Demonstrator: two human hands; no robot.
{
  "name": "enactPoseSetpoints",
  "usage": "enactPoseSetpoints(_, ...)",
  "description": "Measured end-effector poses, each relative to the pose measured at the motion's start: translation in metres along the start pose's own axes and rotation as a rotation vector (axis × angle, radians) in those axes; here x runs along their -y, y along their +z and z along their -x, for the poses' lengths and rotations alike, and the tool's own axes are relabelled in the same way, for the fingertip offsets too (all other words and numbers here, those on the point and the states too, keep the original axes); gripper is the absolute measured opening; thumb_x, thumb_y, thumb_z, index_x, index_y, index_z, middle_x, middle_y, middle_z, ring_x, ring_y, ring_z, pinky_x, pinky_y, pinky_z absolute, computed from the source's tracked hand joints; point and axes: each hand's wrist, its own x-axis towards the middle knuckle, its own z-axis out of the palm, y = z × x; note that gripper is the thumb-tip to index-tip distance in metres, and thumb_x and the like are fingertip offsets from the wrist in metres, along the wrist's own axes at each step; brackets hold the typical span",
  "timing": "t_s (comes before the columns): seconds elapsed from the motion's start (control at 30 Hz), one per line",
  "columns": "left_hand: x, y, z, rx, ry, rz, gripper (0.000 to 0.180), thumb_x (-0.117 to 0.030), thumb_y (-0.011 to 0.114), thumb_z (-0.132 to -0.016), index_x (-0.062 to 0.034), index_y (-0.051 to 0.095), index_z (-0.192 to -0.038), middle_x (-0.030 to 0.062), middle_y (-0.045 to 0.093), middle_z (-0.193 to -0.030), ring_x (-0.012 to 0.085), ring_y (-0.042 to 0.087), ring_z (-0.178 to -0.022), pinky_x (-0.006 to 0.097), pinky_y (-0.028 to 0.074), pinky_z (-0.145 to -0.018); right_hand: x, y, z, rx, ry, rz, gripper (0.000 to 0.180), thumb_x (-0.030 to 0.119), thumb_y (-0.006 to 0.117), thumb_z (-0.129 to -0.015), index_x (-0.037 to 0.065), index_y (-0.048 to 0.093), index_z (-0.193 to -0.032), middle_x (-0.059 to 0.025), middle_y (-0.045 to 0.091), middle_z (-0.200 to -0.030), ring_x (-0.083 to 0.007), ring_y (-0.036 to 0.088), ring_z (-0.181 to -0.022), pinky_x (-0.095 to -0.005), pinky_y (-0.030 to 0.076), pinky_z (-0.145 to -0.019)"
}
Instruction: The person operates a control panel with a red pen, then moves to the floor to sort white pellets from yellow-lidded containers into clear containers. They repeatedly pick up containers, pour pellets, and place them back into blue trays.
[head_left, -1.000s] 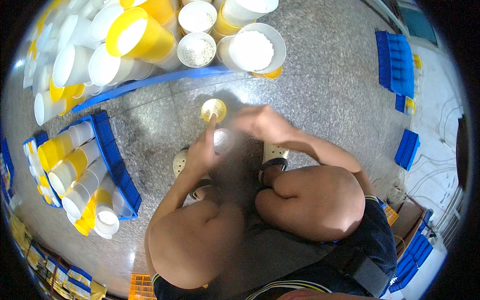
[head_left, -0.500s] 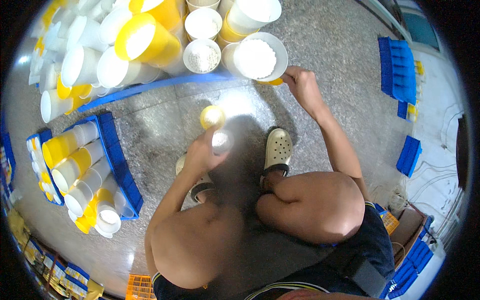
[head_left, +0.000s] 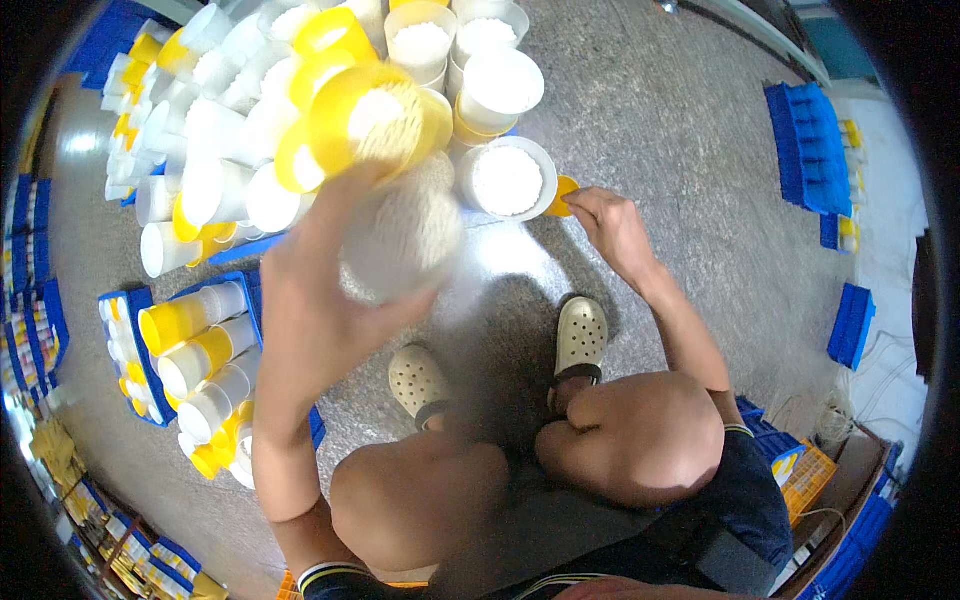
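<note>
My left hand (head_left: 315,290), raised and blurred, has its fingers around two plastic cups. One is a yellow cup (head_left: 338,125) with pale contents, the other a translucent white cup (head_left: 400,240) with white grainy contents. At the front of the stacks stands a white cup (head_left: 507,178) full of white material. Beside its right rim my right hand (head_left: 610,232) pinches the edge of a rounded yellow piece (head_left: 564,196); its kind is partly hidden by that cup.
Stacked white and yellow cups (head_left: 215,130) fill the upper left. Nearer left, more cups lie in a blue crate (head_left: 255,290). Two clogs (head_left: 583,335) are on the grey floor between. Blue crates (head_left: 800,150) line the right side.
My left hand has lifted the yellow cup and the translucent cup up from near the floor, toward the stacks. My right hand remains at the yellow piece beside the white cup. The view has shifted.
</note>
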Motion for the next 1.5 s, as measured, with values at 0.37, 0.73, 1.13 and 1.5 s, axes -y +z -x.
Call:
enactPoseSetpoints(0.37, 0.035, 0.056, -0.034, -0.048, -0.014, -0.250, 0.081, -0.006, 0.085, -0.072, -0.0042, 0.047, -0.144, 0.0215, 0.058, -0.132, 0.0417, 0.059, -0.120, 0.045, 0.050, -0.101, -0.005, -0.024, 0.006, -0.073, 0.034, -0.048, 0.017, 0.003, 0.071, -0.091, -0.002, 0.073, -0.107, -0.0189, 0.074, -0.104, -0.0341, 0.073, -0.090, -0.0379, 0.060, -0.077)
enactPoseSetpoints(0.73, 0.057, 0.038, 0.043, -0.642, -0.135, 0.008, 0.035, -0.001, 0.075, -0.088, -0.0004, 0.065, -0.122, 0.0158, 0.067, -0.117, 0.0262, 0.069, -0.100, 0.035, 0.058, -0.086, 0.181, -0.080, -0.136, -0.151, -0.708, -0.020, 0.023, 0.007, 0.073, -0.090, 0.004, 0.074, -0.112, -0.0154, 0.073, -0.109, -0.0293, 0.073, -0.098, -0.0372, 0.061, -0.081)
enactPoseSetpoints(1.13, 0.110, 0.055, 0.048, -0.786, -0.311, 0.265, 0.055, -0.006, 0.080, -0.082, 0.0005, 0.055, -0.132, 0.0166, 0.060, -0.119, 0.0289, 0.063, -0.101, 0.037, 0.053, -0.085, 0.296, 0.026, -0.218, 0.330, -0.679, 0.633, 0.018, 0.021, 0.076, -0.078, 0.004, 0.076, -0.082, -0.0202, 0.071, -0.076, -0.0354, 0.072, -0.078, -0.0457, 0.054, -0.087)
enactPoseSetpoints(1.5, 0.090, 0.052, 0.150, -0.835, -0.085, 0.527, 0.061, -0.028, 0.080, -0.087, -0.0006, 0.055, -0.135, 0.0177, 0.063, -0.125, 0.0288, 0.063, -0.110, 0.037, 0.054, -0.088, 0.318, -0.043, -0.105, 0.108, -1.014, 0.496, 0.008, 0.012, 0.068, -0.068, 0.008, 0.073, -0.072, -0.0107, 0.069, -0.070, -0.0241, 0.070, -0.072, -0.0365, 0.049, -0.077)
